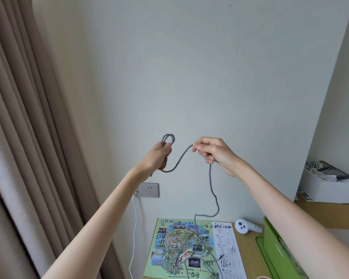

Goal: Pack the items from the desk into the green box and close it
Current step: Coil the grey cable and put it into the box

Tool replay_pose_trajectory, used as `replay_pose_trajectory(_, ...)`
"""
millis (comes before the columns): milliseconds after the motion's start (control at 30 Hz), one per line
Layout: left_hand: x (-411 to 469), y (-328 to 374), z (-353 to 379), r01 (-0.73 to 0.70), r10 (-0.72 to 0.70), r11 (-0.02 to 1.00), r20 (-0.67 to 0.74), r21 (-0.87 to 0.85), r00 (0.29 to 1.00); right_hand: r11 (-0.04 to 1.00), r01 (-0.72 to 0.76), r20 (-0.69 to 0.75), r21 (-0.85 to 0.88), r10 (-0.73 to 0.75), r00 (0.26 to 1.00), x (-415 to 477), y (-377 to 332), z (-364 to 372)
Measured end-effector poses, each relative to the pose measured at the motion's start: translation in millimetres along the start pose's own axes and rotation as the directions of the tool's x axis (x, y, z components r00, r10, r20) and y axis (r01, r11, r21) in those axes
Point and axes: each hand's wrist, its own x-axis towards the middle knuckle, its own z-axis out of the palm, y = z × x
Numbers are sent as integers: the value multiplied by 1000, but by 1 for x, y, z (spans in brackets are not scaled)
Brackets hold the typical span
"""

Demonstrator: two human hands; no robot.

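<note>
Pale wall (189, 67) fills the background, with a beige curtain (28, 117) well to the left of the map sheet (226, 244). The map sheet lies flat on the wooden desk (248, 258) and is marked with handwritten figures. The green box (274, 252) sits just right of the map sheet with its lid raised; the right forearm partly hides it.

Grey cord (214, 190): braided, thin and uniform in colour. High above the map sheet it is wound into small loops. From there one span sags and rises to the right. Its long axis then runs near vertical, down to the map sheet. The remaining length lies across the map sheet in loose curves.

Left hand (159, 156), above the map sheet's left edge: fingers curled round the loops. Right hand (214, 152), above the map sheet's centre: thumb and forefinger pinch the cord.

A white controller (243, 226) lies just right of the map sheet's top corner. A wall socket (149, 190) sits above its left corner.
</note>
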Motion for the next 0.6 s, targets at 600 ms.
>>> replay_pose_trajectory(600,-15,-2,35,12,-12,1000,245,4,969,999,25,-130,46,-19,991,-1,6,7)
